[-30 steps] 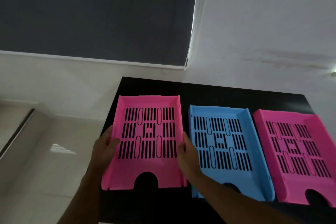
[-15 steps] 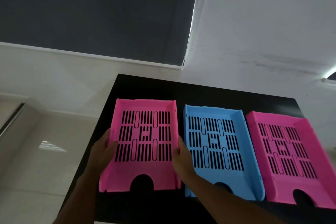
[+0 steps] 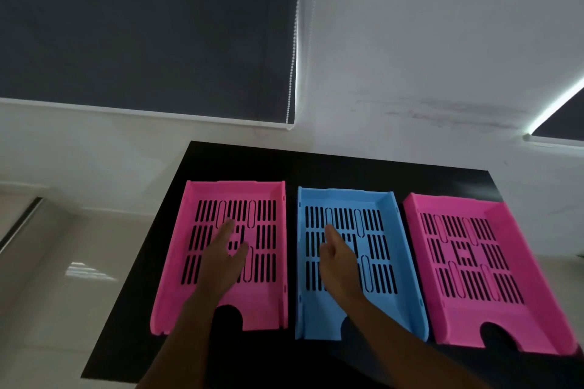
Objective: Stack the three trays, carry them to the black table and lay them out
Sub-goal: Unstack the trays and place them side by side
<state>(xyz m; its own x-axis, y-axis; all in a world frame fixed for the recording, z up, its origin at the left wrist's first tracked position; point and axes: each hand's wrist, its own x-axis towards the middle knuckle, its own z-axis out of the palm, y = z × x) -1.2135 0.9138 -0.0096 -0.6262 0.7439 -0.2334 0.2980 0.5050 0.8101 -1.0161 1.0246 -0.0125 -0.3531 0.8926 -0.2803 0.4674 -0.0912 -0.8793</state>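
With three trays side by side on black table [image 3: 316, 164], left hand [image 3: 221, 262] open over left pink tray [image 3: 268, 303], right hand [image 3: 339, 265] open over blue tray [image 3: 398, 300], gripping nothing.

Three trays lie side by side on the black tabletop [image 3: 240, 164]: the blue tray [image 3: 395, 262] in the middle, a left pink tray [image 3: 268, 303] and a right pink tray [image 3: 521, 309] flanking it. The left hand [image 3: 221, 259] hangs loosely spread over the left pink tray, the right hand [image 3: 339, 262] over the blue tray.

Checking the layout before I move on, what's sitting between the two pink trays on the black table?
In the head view, the blue tray lies between them, with the right hand over it.
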